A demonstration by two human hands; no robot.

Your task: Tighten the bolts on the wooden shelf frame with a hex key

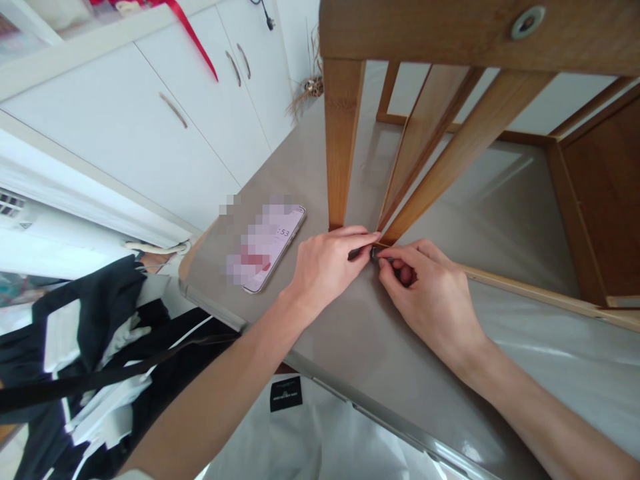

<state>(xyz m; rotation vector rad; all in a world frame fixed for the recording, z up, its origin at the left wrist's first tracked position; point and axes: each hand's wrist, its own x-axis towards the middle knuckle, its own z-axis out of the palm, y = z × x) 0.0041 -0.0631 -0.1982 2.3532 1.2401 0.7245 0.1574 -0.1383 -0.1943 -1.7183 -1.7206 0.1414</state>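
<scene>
My left hand (330, 263) is closed at the foot of a wooden frame (343, 133), its fingertips beside the lower end of a slanting slat (465, 160). Something dark shows between its thumb and fingers, too little of it visible to name. Close by, my right hand (433, 290) pinches a small dark metal piece (374, 253) between thumb and fingertips; its exact kind is unclear. This piece sits right at the frame's bottom corner. Whether it joins the dark thing in my left hand, I cannot tell.
A lit phone (275, 250) lies on the grey tabletop (345, 333) left of my hands. White cabinets (130, 133) stand beyond the table. Dark clothing and white items (100, 327) are piled at lower left. A round metal fitting (528, 23) sits in the frame's upper rail.
</scene>
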